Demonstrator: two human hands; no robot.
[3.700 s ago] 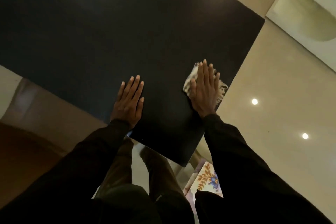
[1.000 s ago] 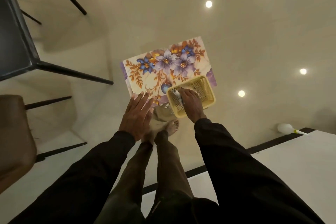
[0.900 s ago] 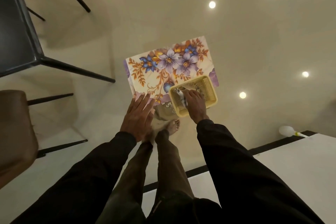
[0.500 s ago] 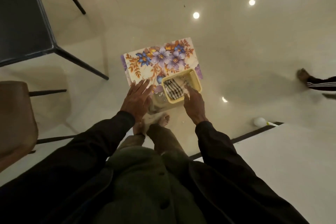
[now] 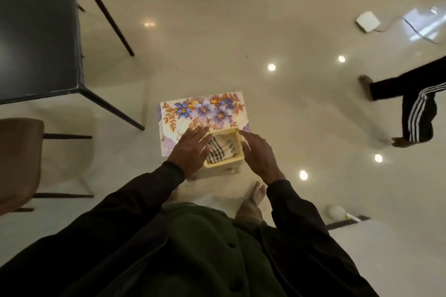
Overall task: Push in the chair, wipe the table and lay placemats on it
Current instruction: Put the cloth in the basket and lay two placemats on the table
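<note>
Flanking the basket [image 5: 224, 163], my left hand [image 5: 190, 155] and right hand [image 5: 261, 158], fingers [image 5: 198, 134] straight, grip nothing; cloth [image 5: 216, 152] stowed, placemats [image 5: 202, 111] not yet on the desk [image 5: 36, 31] at ten o'clock.

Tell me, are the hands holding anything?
Nothing is held. The left hand and right hand are open, one at each side of the yellow basket with the cloth in it.

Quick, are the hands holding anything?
Left hand: open, straight fingers over the small yellow plastic basket, holding nothing.
Right hand: open, fingers spread beside that basket, holding nothing.
</note>
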